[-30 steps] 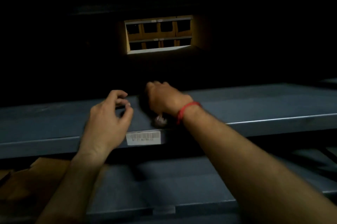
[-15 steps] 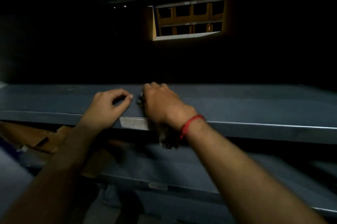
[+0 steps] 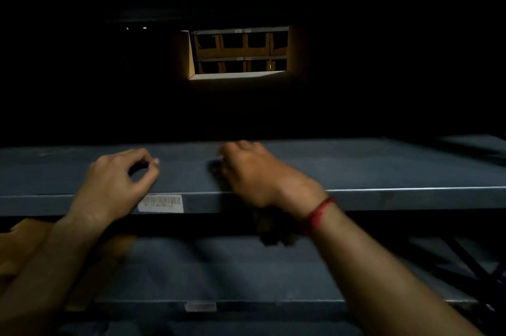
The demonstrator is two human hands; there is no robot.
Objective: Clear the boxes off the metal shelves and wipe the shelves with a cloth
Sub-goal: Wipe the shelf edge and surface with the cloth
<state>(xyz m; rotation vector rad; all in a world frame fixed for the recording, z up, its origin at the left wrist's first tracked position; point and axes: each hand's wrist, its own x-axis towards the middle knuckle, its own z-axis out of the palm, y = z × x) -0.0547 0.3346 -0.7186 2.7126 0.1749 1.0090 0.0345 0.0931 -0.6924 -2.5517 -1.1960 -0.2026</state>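
There's the right hand [image 3: 257,174] gripping the cloth [image 3: 273,229] on the shelf [image 3: 383,166], right of the barcode label [image 3: 161,203]. The left hand [image 3: 115,185] sits at the label, loosely curled and empty. The shelf's long run lies rightward.

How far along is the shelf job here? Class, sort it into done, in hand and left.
Done: the upper shelf shows no boxes. In hand: the right hand grips a dark cloth on it. Left: the lower shelf, with brown cardboard at its left.
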